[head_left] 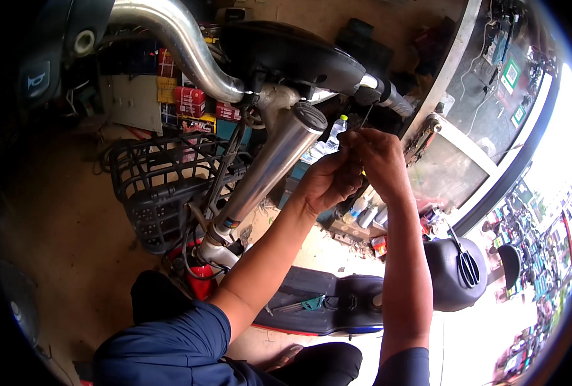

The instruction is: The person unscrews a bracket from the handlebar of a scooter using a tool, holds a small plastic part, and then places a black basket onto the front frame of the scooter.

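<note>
Both hands meet just right of the silver steering column (270,164) of an electric scooter, below its right handlebar grip (395,101). My left hand (329,179) is closed, its thumb and fingers pinching toward the other hand. My right hand (381,157) is closed too, fingertips pressed against the left ones. A thin dark strand (367,116), perhaps a cable, runs down from the handlebar toward my fingertips. What lies between the fingers is too small and covered to make out. Above the column sits the black handlebar cover (286,55).
A black basket (151,186) hangs on the scooter's front. Teal-handled tools (310,303) lie on the black footboard (299,286), and black-handled scissors (468,267) rest on the seat (443,273). A capped bottle (337,132), boxes (189,101) and a glass-panelled door (456,157) stand beyond.
</note>
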Tool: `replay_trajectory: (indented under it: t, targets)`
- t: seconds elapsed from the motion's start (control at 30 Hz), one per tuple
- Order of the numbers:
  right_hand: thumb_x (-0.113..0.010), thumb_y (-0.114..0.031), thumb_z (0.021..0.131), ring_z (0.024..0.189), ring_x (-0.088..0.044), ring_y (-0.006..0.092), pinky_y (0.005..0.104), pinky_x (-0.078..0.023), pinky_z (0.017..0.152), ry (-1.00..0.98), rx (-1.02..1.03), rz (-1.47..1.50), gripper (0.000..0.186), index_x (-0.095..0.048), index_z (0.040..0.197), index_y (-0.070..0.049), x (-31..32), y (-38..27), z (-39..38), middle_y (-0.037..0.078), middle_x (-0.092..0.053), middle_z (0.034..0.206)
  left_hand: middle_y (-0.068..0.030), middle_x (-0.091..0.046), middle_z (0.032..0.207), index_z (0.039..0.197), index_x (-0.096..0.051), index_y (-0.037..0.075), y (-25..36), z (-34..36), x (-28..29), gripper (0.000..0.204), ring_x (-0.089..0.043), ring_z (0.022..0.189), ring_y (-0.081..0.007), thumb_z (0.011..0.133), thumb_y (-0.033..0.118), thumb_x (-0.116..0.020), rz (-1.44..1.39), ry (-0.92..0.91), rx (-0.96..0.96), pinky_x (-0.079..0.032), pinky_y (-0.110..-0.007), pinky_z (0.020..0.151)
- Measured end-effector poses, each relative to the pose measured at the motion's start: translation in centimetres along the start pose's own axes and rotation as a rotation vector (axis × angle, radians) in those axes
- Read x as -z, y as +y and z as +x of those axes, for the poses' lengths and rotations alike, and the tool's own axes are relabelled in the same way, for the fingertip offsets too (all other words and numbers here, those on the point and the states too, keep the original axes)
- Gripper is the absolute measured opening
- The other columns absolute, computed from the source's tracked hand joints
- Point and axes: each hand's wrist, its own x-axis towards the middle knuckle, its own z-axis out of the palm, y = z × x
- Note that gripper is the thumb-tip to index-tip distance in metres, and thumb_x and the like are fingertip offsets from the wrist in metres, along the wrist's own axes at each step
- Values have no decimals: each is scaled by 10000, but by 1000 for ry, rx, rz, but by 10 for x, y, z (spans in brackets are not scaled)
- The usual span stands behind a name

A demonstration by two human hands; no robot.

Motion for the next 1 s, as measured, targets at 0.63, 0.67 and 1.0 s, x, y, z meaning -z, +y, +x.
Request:
replay_trajectory:
  t: [0.63, 0.67, 1.0]
  targets:
    - [-644, -188, 979, 664, -625, 164, 363, -501, 670, -123, 75, -180, 267, -742, 956, 59, 15, -10, 15, 160, -685, 706, -11, -468, 650, 671, -536, 94, 35, 11, -11, 399, -528, 631, -181, 981, 281, -703, 735, -76, -150, -437, -328, 602]
    - [-647, -190, 978, 669, -611, 157, 361, -497, 673, -124, 61, -182, 266, -743, 954, 57, 16, -9, 14, 158, -683, 711, -9, -483, 653, 669, -545, 89, 34, 7, -14, 384, -523, 612, -167, 974, 253, -710, 764, -12, -166, -422, -316, 576]
    - [-643, -165, 969, 742, -609, 142, 323, -505, 727, -113, 13, -15, 261, -776, 1021, 54, 14, -7, 7, 114, -720, 789, 6, -468, 510, 618, -554, 5, -8, -12, -71, 408, -343, 564, -43, 959, 151, -725, 1784, 555, -704, -292, -327, 487]
